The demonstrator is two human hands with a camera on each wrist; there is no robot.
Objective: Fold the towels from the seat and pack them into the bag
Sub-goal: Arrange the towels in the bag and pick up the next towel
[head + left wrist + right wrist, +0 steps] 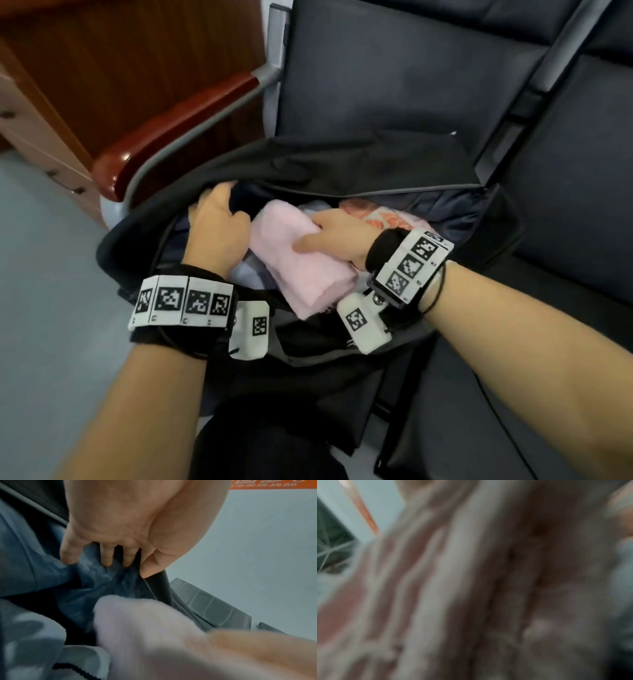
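Note:
A black bag (342,161) lies open on the dark seat (394,75). My left hand (222,205) grips the bag's rim at the left end of the opening; in the left wrist view its fingers (108,557) curl over the rim and the blue lining (25,561). My right hand (329,233) holds a folded pink towel (301,270) over the opening, thumb on top. The same pink towel (145,628) shows below the left hand. It fills the blurred right wrist view (471,588). A pink-and-red patterned towel (387,217) and a pale blue one (245,272) lie inside the bag.
A red wooden armrest (178,130) on a metal frame borders the seat on the left, with a wooden cabinet (51,113) beyond it. Another dark seat (575,178) adjoins on the right. Grey floor (41,325) lies at the lower left.

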